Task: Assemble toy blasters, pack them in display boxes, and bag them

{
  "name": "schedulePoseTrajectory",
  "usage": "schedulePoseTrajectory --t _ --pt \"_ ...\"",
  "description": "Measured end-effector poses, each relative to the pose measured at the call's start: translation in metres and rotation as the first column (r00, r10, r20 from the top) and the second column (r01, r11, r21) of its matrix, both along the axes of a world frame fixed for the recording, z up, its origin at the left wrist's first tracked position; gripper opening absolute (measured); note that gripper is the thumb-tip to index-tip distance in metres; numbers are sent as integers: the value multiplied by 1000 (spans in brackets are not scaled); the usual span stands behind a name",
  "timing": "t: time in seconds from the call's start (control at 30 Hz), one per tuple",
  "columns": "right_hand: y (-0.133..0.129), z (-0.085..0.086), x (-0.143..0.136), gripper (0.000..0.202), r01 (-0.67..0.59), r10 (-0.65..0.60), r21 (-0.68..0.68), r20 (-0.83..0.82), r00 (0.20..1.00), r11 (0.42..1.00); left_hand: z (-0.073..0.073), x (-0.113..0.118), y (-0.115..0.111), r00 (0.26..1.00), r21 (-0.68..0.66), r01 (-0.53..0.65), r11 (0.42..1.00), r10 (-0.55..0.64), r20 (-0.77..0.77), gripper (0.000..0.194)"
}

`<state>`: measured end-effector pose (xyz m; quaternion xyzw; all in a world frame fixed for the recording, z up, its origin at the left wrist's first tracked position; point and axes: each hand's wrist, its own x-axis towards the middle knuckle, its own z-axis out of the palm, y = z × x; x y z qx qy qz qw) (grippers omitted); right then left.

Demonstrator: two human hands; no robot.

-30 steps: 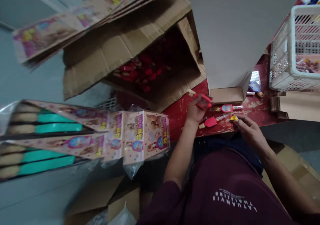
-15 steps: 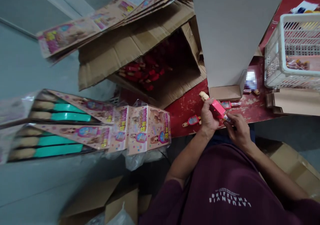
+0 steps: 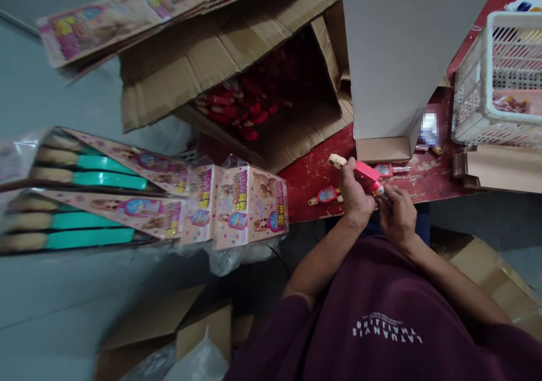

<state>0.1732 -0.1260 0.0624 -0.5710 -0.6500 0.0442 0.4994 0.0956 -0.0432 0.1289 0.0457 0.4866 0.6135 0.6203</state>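
My left hand (image 3: 357,197) is closed around a red plastic toy (image 3: 365,171) with a cream animal-shaped head at its far end. The fingers of my right hand (image 3: 397,210) grip a small labelled tube (image 3: 376,188) at the toy's near end. Whether the tube sits inside the toy or only against it, I cannot tell. On the red table (image 3: 307,173), left of my left hand, lies a similar toy (image 3: 327,194) with a blue label. Another red toy (image 3: 384,170) with a clear tube sticking out lies just beyond my hands.
An open carton (image 3: 231,48) holding many red toys stands at the back left. Packaged toy boxes (image 3: 231,206) lie at the left. A tall grey-white board (image 3: 385,53) rises ahead, with a white plastic basket (image 3: 470,96) to the right. Cardboard boxes (image 3: 486,274) lie below.
The view has shifted slightly. My right hand has moved closer to the toy's near end, and the tube's red labelled part now shows there. My left hand keeps its grip.
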Motion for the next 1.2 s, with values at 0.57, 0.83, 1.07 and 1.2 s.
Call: schedulePoseTrajectory --t 0.57,0.83,1.07,1.2 --pt "8 56 10 46 -714 -339 -382 -917 212 586 -28 -6 -4 994 43 75 996 -71 -88 35" --pt "5 56 6 46 -712 -377 -333 -921 103 618 -26 -5 -8 996 61 78 995 -76 -35 37" --pt "9 30 4 43 -522 -166 -496 -816 554 694 -35 -8 3 993 11 71 997 -70 -95 32" --pt "8 -4 5 42 -105 19 -366 -232 973 925 -33 -7 7 985 -18 -6 1000 3 -171 29"
